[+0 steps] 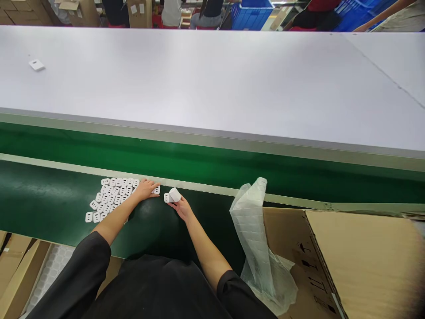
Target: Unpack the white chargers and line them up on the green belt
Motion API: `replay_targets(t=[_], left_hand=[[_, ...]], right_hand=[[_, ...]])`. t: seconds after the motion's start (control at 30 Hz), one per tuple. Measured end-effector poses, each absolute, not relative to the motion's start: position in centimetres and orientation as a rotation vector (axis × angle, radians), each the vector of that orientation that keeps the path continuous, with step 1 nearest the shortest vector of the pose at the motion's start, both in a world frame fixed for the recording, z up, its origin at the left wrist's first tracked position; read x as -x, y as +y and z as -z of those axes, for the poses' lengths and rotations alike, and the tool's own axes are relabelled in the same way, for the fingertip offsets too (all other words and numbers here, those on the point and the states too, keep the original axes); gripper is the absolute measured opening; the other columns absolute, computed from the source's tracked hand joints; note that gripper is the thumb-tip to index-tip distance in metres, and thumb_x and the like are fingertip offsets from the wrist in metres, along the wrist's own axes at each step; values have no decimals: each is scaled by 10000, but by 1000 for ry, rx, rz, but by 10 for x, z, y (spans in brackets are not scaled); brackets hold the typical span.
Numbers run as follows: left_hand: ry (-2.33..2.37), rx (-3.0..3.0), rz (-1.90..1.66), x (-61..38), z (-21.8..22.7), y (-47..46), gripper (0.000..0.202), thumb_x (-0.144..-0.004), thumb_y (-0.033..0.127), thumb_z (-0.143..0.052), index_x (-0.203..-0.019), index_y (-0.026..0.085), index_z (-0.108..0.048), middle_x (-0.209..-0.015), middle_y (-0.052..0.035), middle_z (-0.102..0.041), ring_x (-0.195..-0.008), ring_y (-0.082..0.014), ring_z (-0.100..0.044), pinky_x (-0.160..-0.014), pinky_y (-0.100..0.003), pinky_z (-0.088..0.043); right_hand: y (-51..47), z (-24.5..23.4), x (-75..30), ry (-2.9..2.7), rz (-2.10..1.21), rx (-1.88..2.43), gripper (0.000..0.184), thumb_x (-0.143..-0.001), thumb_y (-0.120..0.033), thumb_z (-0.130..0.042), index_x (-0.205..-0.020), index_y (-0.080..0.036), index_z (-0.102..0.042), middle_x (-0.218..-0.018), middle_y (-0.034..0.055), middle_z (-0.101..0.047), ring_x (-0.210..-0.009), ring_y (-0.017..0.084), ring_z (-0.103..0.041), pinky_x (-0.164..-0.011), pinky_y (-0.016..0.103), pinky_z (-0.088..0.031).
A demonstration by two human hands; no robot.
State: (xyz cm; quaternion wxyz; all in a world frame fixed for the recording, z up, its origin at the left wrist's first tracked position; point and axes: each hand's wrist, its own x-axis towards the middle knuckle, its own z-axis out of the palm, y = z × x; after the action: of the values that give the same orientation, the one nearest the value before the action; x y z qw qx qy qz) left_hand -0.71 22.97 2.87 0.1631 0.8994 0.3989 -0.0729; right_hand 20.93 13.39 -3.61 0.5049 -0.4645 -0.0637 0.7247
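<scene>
White plug pieces [111,195] are lying in neat rows on the dark green belt [49,199], close to its far rail. The person's left hand [146,189] is resting flat and open on the right end of the rows, fingers spread, gripping nothing. The right hand [181,206] is half closed and is pinching one white adapter [174,195] just beside the rows; a small piece seems to be touching its left face, though the view is too small to be sure. To do this well, I think the flat hand should be pressing lightly so the rows are not sliding. A crumpled plastic bag [255,230] is hanging over an open carton [348,261] on the right.
</scene>
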Motion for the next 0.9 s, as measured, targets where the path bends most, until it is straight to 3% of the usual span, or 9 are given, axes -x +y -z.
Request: replay_targets(t=[0.1,0.27,0.43,0.57,0.7,0.8,0.9], left_hand=[[1131,-2575,176,11,-33,232,528,-889,498,-613,-1331,215,-549,-1159,-122,-636,-1137,-286,-559,-1025,-416,-353],[1117,-2596,76,3,-47,216,746,-832,564,-655,-1444,210,-419,-1419,-141,-510,-1364,-335,-378,-1144,-484,-202],[1101,-2584,61,-21,-46,202,500,-906,465,-590,-1325,201,-518,-1260,-107,-639,-1281,-283,-475,-1115,-450,-240],[1182,-2583,56,-35,-41,204,412,-925,444,-555,-1248,187,-557,-1218,-110,-642,-1227,-268,-505,-1121,-441,-239],[1317,-2582,114,-42,-38,212,379,-893,409,-601,-1165,146,-595,-1196,-151,-613,-1219,-305,-490,-1102,-495,-268],[1371,-2568,207,-42,-34,220,381,-894,422,-613,-1146,137,-602,-1162,-123,-611,-1161,-282,-529,-1041,-506,-359],[1368,-2564,290,-36,-31,227,391,-907,448,-607,-1161,151,-601,-1170,-98,-610,-1134,-256,-552,-1019,-497,-406]], right_hand=[[134,35,-208,-135,-1738,1110,338,-687,-236,-817,-986,-243,-661,-1008,50,-724,-981,265,-690,-894,496,-571],[140,34,-198,-126,-1736,1077,312,-724,-252,-797,-1001,-249,-653,-1058,44,-718,-1042,260,-675,-913,485,-567],[146,36,-190,-137,-1740,1092,275,-828,-274,-730,-1080,-210,-640,-1109,60,-692,-1025,233,-667,-867,442,-578],[146,39,-207,-178,-1672,1153,252,-931,-318,-639,-1117,-149,-626,-1156,82,-647,-1002,202,-644,-843,395,-570],[136,35,-235,-241,-1636,1178,365,-813,-248,-714,-1164,-202,-626,-1107,57,-670,-882,180,-646,-778,347,-564],[123,27,-246,-325,-1680,1141,604,-650,-169,-743,-1230,-273,-611,-1102,36,-682,-865,191,-658,-774,343,-553],[116,22,-245,-440,-1697,1132,711,-586,-173,-731,-1268,-297,-576,-1125,39,-661,-895,201,-656,-786,355,-552]])
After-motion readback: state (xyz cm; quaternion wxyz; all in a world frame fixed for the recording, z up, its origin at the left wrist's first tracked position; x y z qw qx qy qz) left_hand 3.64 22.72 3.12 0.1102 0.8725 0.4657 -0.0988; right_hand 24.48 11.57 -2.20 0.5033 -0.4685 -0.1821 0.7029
